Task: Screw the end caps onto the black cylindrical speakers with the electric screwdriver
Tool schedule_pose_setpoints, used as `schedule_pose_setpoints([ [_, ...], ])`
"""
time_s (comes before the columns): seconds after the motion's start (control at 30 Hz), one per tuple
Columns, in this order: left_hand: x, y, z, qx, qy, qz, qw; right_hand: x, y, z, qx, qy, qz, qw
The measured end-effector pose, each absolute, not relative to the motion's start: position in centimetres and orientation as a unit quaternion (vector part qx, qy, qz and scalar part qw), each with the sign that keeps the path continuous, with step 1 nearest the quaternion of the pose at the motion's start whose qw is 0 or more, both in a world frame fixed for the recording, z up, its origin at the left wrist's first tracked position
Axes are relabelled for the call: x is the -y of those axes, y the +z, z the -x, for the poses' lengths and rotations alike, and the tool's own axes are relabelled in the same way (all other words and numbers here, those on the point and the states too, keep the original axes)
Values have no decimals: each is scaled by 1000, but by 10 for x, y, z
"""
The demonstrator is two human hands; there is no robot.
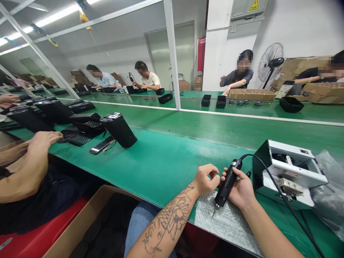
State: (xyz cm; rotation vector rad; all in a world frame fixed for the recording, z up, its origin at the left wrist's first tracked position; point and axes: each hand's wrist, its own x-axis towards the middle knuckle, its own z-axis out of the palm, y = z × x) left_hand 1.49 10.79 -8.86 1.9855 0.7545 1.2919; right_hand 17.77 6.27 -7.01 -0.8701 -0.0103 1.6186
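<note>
I've got a black elec. screwdriver in the R hand: round body, ribbed grip, pale label up by the cord end, silver collar and a thin metal bit at the other end. It's tilted, bit down twd the near left, above a crinkly silvery-grey mat on the green benchtop; can't tell if the tip touches.

R fingers are closed round the driver's upper half, thumb lying across it on the right, fingertips showing at its left edge; collar + bit stick out below the grip. My L hand is just left of the body w/ fingers curled; can't tell if they're touching it or pinching smth small.

Black cord arcs from the driver's far end to the right, passing in front of a white-and-black benchtop machine. Clear plastic bag sits right of that.
</note>
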Motion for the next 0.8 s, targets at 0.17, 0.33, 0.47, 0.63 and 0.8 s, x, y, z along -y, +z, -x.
schedule_pose_setpoints([
  [0.17, -108, -90, -15, -287, 494, -756, 320, -62, -70, -178, 7, 701, 375, 607],
  [0.33, -109, -90, -15, -287, 492, -757, 321, -63, -71, -178, 10, 702, 374, 606],
  [0.47, -109, -90, -16, -286, 491, -757, 322, -63, -73, -179, 10, 702, 375, 605],
  [0.63, -106, -87, -18, -273, 477, -771, 321, -64, -76, -180, 4, 703, 377, 603],
  [0.8, -106, -88, -17, -282, 490, -764, 312, -64, -74, -180, 5, 705, 372, 604],
])
